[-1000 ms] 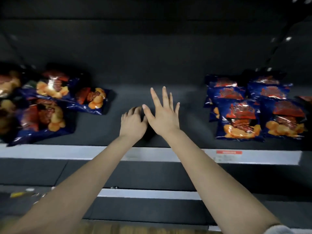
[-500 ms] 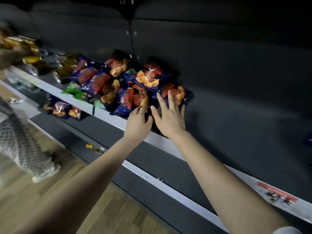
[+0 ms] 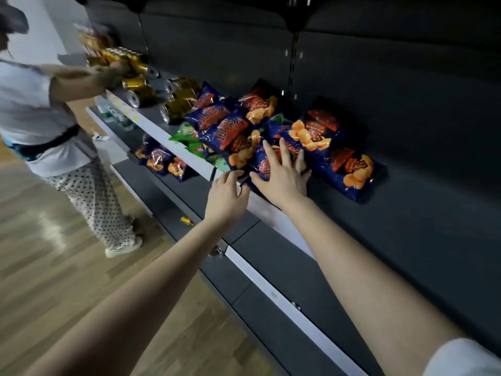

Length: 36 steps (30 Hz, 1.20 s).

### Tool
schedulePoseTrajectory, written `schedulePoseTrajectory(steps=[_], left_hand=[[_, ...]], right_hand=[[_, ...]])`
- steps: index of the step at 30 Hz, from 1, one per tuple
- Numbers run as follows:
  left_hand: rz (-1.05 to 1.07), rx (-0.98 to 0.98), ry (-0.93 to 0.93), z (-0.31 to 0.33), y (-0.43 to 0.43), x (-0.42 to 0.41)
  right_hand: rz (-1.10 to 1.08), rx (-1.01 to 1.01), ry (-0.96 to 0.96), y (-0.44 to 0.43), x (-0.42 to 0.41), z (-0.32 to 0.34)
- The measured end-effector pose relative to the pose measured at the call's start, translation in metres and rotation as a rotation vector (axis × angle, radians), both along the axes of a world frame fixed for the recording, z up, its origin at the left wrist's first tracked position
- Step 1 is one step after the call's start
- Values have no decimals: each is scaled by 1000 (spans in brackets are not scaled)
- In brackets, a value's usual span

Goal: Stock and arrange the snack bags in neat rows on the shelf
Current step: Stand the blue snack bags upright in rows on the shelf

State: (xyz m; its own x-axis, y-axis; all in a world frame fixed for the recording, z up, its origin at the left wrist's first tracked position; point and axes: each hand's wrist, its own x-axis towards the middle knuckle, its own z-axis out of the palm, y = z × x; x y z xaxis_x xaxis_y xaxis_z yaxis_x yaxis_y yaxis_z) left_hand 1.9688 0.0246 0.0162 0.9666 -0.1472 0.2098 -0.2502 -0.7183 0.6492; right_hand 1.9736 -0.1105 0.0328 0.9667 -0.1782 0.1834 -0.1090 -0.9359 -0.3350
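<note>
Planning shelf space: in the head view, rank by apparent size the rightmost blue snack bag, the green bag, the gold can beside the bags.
1. Rightmost blue snack bag, clearly largest.
2. Green bag and gold can look alike; bag partly buried, can farther off, so unranked.

- My view is dim overall; the back panels of the shelf (image 3: 406, 213) sink to near black.
- The left side is brighter, with a pale glare patch on the wooden floor (image 3: 54, 267).
- The glossy snack bags (image 3: 230, 131) glint.
- The person (image 3: 40, 104) at the left edge is motion-blurred, and straight lines bow near the borders.
</note>
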Motion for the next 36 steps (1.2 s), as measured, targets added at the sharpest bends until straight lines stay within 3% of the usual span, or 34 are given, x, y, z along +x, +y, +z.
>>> schedulePoseTrajectory(steps=[4,15,25,36], left_hand=[[-4,-22,15,-6,-5,8],[-16,-30,-1,-15,-13,12],[-84,-38,28,-2,-20,4],[-272,-335,47,11,-82,-28]], right_hand=[[-12,16,117,-2,10,-14],[-46,12,89,-2,12,-18],[-5,29,-271,-11,-10,-22],[-177,284,-714,-65,-61,-15]])
